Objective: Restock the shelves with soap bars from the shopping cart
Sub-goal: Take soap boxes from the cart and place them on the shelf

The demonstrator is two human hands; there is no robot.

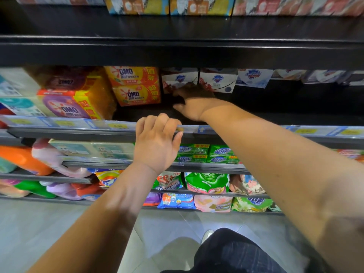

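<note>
Nearest, the left hand [155,146] hooks its curled fingers over the price rail [78,125] at the front lip of the middle shelf [275,107], gripping it as a brace. Beyond it the right hand [192,104] reaches deep into that shelf. Its thumb is spread to the left and its fingertips are up against the lower edge of a white soap box [178,78]. Those fingers sit in shadow, so I cannot tell whether they grasp the box or only press on it. The shopping cart is out of view.

The step looks like seating this box in its row. To do it well, set it square, label facing out, flush with the neighbouring box [218,80] on its right. Take care not to nudge the OMO packs [136,85] just to its left. Then fill forward, since dark shelf board shows between the row and the rail.

The lower shelves hold bagged detergents [206,183]. Above them are green soap packs [208,153] at right and orange and pink bottles [25,158] at left. The middle shelf carries the OMO packs at left and white soap boxes along its far back. The top shelf holds blurred cartons [137,5].
</note>
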